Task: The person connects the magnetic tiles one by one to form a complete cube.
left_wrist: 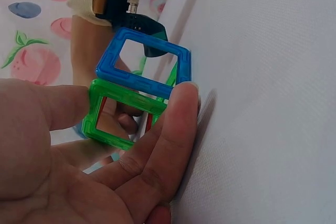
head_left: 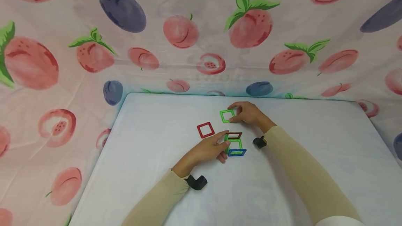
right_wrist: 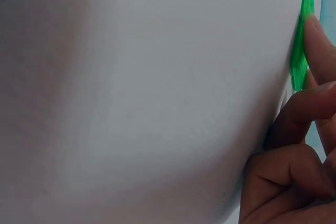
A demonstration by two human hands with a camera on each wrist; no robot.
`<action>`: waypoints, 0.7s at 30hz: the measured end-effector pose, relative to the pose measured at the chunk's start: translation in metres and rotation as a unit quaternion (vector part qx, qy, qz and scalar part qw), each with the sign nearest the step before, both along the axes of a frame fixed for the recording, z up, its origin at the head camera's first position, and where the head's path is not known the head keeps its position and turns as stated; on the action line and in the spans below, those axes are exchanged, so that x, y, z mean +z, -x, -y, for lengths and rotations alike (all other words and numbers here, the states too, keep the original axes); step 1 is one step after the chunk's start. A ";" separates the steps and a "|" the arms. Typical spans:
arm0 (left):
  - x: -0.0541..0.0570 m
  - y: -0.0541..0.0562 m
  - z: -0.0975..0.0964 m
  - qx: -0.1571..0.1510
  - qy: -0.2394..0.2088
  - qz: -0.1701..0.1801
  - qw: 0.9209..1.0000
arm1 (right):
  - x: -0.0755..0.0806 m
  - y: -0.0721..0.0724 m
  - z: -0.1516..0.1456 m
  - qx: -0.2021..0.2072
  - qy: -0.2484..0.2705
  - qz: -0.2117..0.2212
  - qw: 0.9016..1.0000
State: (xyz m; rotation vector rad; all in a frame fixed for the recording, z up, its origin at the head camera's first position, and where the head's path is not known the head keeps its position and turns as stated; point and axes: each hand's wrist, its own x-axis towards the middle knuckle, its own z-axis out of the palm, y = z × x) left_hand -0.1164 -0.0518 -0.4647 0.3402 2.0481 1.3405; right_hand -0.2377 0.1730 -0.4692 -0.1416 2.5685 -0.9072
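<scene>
In the head view, my left hand [head_left: 207, 146] grips a small partial box of square magnetic tiles by its left side. The box has a green base tile [head_left: 241, 144], a blue upright tile [head_left: 237, 152] in front and a reddish-brown upright tile [head_left: 235, 135] at the back. The left wrist view shows thumb and fingers around the green side tile [left_wrist: 125, 94], below the blue tile [left_wrist: 178, 59]. Farther back, my right hand [head_left: 248, 113] pinches a separate green square tile [head_left: 222, 117] low over the table; the right wrist view shows this green tile [right_wrist: 299, 51] edge-on.
A red square tile [head_left: 200, 132] lies left of the box on the white table [head_left: 150, 132]. Fruit-printed cloth [head_left: 188, 72] hangs behind the table and along its left side. A black wrist device [head_left: 197, 182] sits beneath each sleeve cuff.
</scene>
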 end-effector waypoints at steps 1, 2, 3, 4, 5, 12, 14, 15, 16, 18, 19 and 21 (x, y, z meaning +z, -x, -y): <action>0.000 0.000 0.000 0.000 -0.001 0.000 1.000 | 0.000 0.000 0.000 -0.003 -0.001 0.000 1.000; 0.000 0.000 0.000 0.001 -0.003 0.001 1.000 | -0.001 0.000 0.000 -0.004 -0.001 -0.001 1.000; 0.001 0.000 0.000 0.001 -0.004 0.002 1.000 | -0.001 0.000 0.000 -0.004 -0.004 -0.002 1.000; 0.001 0.000 0.001 -0.001 -0.004 0.002 1.000 | -0.001 -0.001 0.000 -0.004 -0.005 -0.003 1.000; 0.002 0.000 0.001 -0.002 -0.004 0.002 1.000 | -0.001 -0.001 0.000 -0.003 -0.006 -0.004 1.000; 0.001 -0.001 0.001 -0.009 0.000 -0.002 1.000 | -0.002 -0.006 -0.003 0.015 -0.013 -0.022 1.000; 0.001 -0.001 0.002 -0.009 -0.001 -0.004 1.000 | -0.005 -0.007 -0.006 0.015 -0.006 -0.017 1.000; 0.001 -0.001 0.002 -0.009 -0.001 -0.004 1.000 | -0.006 -0.008 -0.008 0.014 0.000 -0.012 1.000; 0.001 -0.001 0.002 -0.008 -0.001 -0.003 1.000 | -0.008 -0.010 -0.009 0.010 0.009 -0.005 1.000; 0.001 -0.001 0.002 -0.007 0.001 -0.003 1.000 | -0.010 -0.013 -0.014 0.002 0.030 0.012 0.999; 0.002 -0.001 0.003 -0.007 0.002 -0.003 1.000 | -0.010 -0.015 -0.016 0.000 0.041 0.020 0.999; 0.002 -0.002 0.003 -0.008 0.004 -0.002 1.000 | -0.009 -0.020 -0.021 -0.014 0.073 0.039 0.996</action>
